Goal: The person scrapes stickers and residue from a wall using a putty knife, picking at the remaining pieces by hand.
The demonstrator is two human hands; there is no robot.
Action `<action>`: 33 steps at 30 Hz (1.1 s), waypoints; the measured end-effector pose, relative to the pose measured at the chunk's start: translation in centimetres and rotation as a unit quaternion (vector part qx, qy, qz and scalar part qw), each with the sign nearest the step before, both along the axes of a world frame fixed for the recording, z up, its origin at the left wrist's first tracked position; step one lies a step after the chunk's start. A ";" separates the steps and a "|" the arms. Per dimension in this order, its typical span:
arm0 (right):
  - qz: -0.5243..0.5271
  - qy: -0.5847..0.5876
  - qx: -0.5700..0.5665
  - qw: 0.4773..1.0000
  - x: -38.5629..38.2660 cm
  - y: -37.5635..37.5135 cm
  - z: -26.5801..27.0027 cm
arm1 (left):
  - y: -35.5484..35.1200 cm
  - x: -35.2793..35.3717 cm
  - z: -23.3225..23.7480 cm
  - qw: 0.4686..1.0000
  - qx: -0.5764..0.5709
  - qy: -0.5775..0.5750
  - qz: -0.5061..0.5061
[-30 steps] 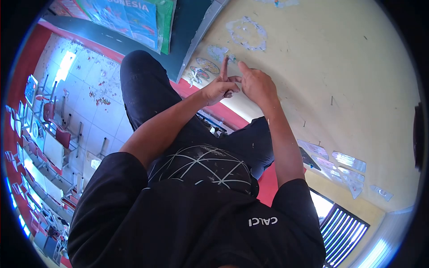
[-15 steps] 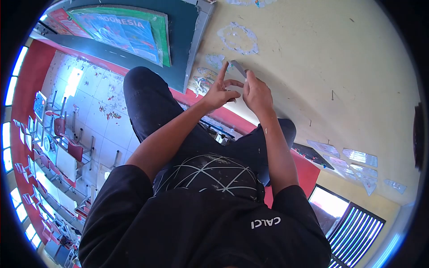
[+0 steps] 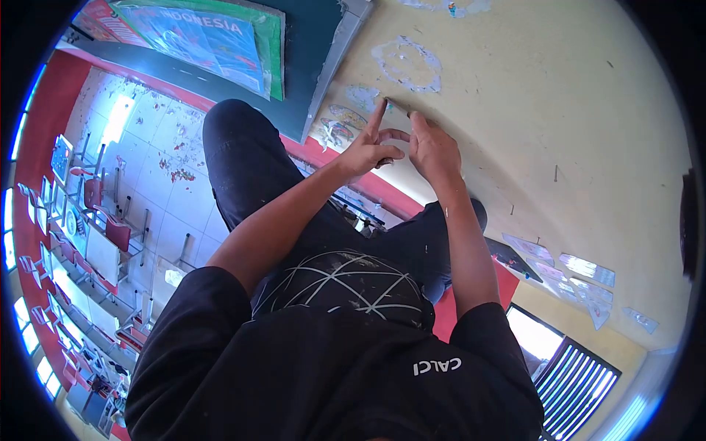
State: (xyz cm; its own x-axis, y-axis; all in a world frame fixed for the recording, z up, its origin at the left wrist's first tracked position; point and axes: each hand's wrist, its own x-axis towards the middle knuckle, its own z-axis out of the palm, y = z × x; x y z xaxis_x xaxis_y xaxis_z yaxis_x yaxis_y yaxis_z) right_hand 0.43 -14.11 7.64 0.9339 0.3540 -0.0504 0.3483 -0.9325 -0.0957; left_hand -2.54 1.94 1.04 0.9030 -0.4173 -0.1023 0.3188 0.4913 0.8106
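Left hand [image 3: 365, 153]: fingers apart, index near the wall [image 3: 515, 110]. Right hand [image 3: 437, 153]: fingers curled; cannot tell whether clamped. Ragged patches [image 3: 362, 96] clung nearby, one only an outline.

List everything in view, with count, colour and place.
Poster reading INDONESIA: one, blue on green, upper left
Board: one, dark green, behind poster
Wall: cream, upper right
Ring-shaped residue: one, whitish, above hands
Nails: at least two, dark, wall at right
Chairs: several, reddish, far left
Tabletops: several, pale, far left
Floor: white tiles, littered, left
Slatted window: one, dark slats, lower right
T-shirt: one, black, bottom centre
Trousers: dark, centre
Hands: two, bare, upper centre
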 end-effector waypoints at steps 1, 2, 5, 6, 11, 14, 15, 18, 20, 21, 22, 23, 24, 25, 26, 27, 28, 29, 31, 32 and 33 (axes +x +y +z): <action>0.000 0.000 -0.003 1.000 0.0 0.1 0.1 | 0.1 0.1 -0.1 1.000 -0.011 0.004 -0.008; 0.004 0.010 -0.006 1.000 0.0 0.2 0.4 | 0.1 0.2 -0.3 1.000 -0.019 0.005 -0.014; 0.027 0.014 -0.004 1.000 0.3 0.2 0.7 | 0.2 0.4 -1.0 0.999 -0.038 0.006 -0.029; 0.043 -0.001 0.005 0.999 0.4 0.1 0.4 | 0.4 0.5 -1.0 0.999 -0.041 0.008 -0.031; 0.078 -0.008 0.018 0.997 0.3 -0.1 1.1 | 0.8 0.5 -1.1 0.998 -0.049 0.015 -0.039; 0.079 0.008 0.009 0.997 0.3 -0.1 1.1 | 0.8 0.3 -1.1 0.997 -0.056 0.019 -0.039; 0.080 0.013 0.009 0.997 0.3 -0.1 1.0 | 0.7 0.3 -1.2 0.998 -0.055 0.018 -0.040; 0.075 0.027 0.006 0.997 -0.1 0.0 1.2 | 0.6 0.1 -1.6 0.998 -0.039 0.016 -0.045; 0.073 0.030 0.006 0.997 -0.3 0.0 1.3 | 0.5 0.1 -1.7 0.998 -0.031 0.016 -0.047; 0.072 0.029 0.008 0.997 -0.4 0.0 1.2 | 0.5 0.0 -1.7 0.998 -0.030 0.017 -0.047; 0.072 0.029 0.010 0.997 -0.5 -0.1 1.2 | 0.5 0.0 -1.8 0.998 -0.029 0.018 -0.047; 0.073 0.025 0.012 0.997 -0.5 -0.2 1.0 | 0.5 -0.1 -1.8 0.998 -0.024 0.017 -0.049; 0.075 0.021 0.014 0.997 -0.5 -0.4 0.8 | 0.6 -0.1 -1.8 0.998 -0.020 0.015 -0.051; 0.077 0.018 0.015 0.997 -0.5 -0.6 0.5 | 0.5 -0.3 -1.8 0.998 -0.016 0.015 -0.052; 0.076 0.016 0.018 0.997 -0.6 -0.8 0.4 | 0.4 -0.4 -1.8 0.998 -0.016 0.024 -0.051; 0.075 0.014 0.022 0.997 -1.0 -0.8 0.3 | 0.3 -0.7 -1.8 0.998 -0.017 0.034 -0.050; 0.075 0.013 0.025 0.997 -1.3 -0.8 0.3 | 0.2 -0.9 -1.7 0.998 -0.017 0.043 -0.049; 0.066 0.006 0.029 0.997 -1.4 -0.9 0.3 | 0.2 -1.0 -1.6 0.999 0.010 0.018 -0.049; 0.048 -0.007 0.036 0.998 -1.8 -1.6 0.3 | 0.2 -0.9 -1.0 0.996 0.064 -0.033 -0.049; 0.032 -0.019 0.058 0.998 -2.2 -1.9 0.1 | 0.0 -0.8 -0.9 0.997 0.070 -0.027 -0.025; 0.017 -0.029 0.078 0.996 -2.7 -2.1 -0.3 | -0.2 -0.6 -0.8 0.997 0.075 -0.020 0.001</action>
State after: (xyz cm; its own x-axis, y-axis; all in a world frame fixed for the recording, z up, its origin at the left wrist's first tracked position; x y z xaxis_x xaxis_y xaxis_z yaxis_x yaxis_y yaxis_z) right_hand -2.26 -16.22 7.39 0.9207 0.3853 0.0624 0.3893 -0.8950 -0.2177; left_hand -3.13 1.77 0.25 0.9085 -0.3979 -0.1276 0.2840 0.3640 0.8870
